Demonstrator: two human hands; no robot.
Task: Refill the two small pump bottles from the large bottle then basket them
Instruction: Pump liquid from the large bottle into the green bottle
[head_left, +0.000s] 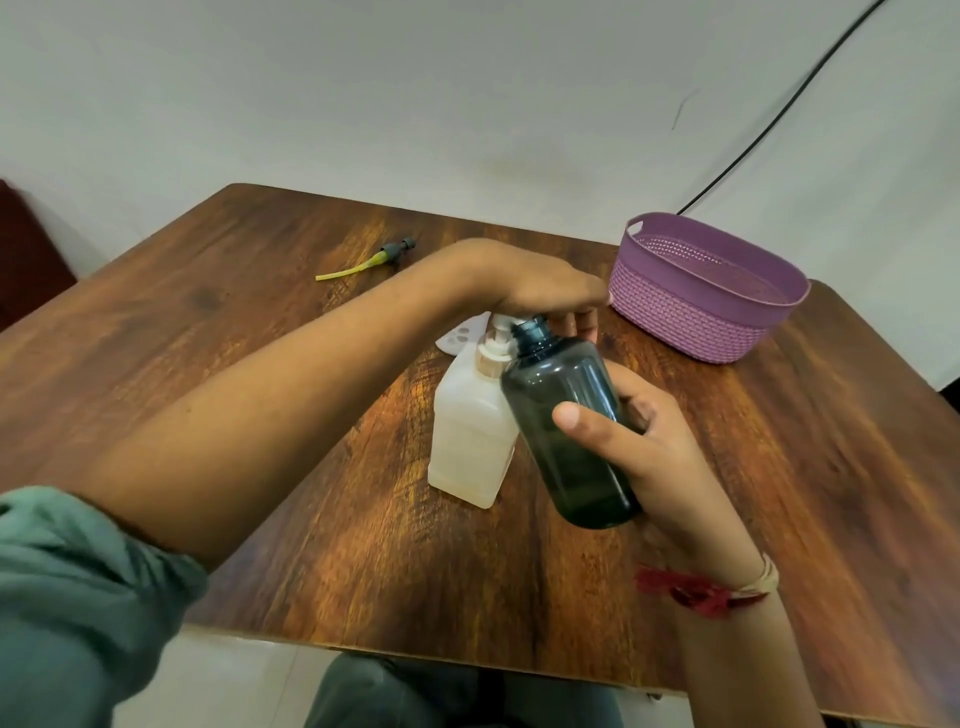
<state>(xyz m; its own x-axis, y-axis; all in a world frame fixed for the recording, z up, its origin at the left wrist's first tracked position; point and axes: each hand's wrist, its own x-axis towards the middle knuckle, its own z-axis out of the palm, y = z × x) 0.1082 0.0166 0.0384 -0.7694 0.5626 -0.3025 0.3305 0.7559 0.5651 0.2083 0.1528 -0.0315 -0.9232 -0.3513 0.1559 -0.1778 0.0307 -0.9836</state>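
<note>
Well to the left of both hands, a loose pump (387, 254) with a yellow dip tube lies on the wooden table (260, 338), its tube pointing further left, away from the fingers. The left hand (540, 291) reaches across palm down and hangs over the bottle tops. Its fingers (584, 322) droop behind the dark bottle's neck, and I cannot tell whether they grip the white pump head just beneath them or merely rest there. Below that hand stands the pale pump bottle (470, 436), upright with its pump on. A white flat piece (465, 332) lies behind it, partly hidden. Against its right side is the dark bottle (566, 431), pump off and tilted, its long axis running from a base near the person up to an open mouth just under the left hand. The right hand (660, 457) grips its lower body, thumb across the front and fingers curled round the back. Just right of the left fingertips, and well beyond the right hand, sits the purple basket (691, 322), holding no bottle. I can pick out no large bottle. The next move likely turns on that open mouth: it faces the left hand, while the loose pump it needs lies far off on that hand's side.
</note>
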